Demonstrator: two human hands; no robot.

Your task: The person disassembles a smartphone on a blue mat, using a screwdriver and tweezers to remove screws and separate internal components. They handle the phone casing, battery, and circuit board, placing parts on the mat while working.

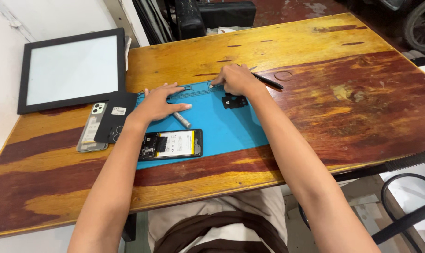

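framed panel (72, 70): black frame with a pale face, lying flat at the far left of the wooden table (343, 107), well apart from both hands.
pale phone (93, 127): light-coloured handset, back up, camera cluster at its top corner, just below the framed panel.
black back cover (115, 117): flat dark cover overlapping the right edge of the pale phone, its right edge meeting the blue mat.
blue mat (226, 126): blue work mat at mid-table, with small tray compartments along its far edge.
opened phone (171, 144): lies flat near the mat's near-left corner, back removed, battery with a yellow and white label exposed; close under the left forearm, touched by neither hand.
left hand (160, 103): palm down on the mat's far left part, fingers spread and extended, forefinger stretched toward the tray compartments; it grips nothing.
grey cylinder tool (181, 120): short grey barrel lying on the mat, its upper end tucked under the left hand's fingers.
right hand (238, 79): at the mat's far edge, fingers curled together, fingertips pressed down at a tray compartment; whether they pinch a small part cannot be told.
black pen-like tool (267, 82): slim dark shaft sticking out to the right from behind the right hand; held in that hand.
black component (234, 100): small dark plate on the mat, just below the right wrist, not touched.
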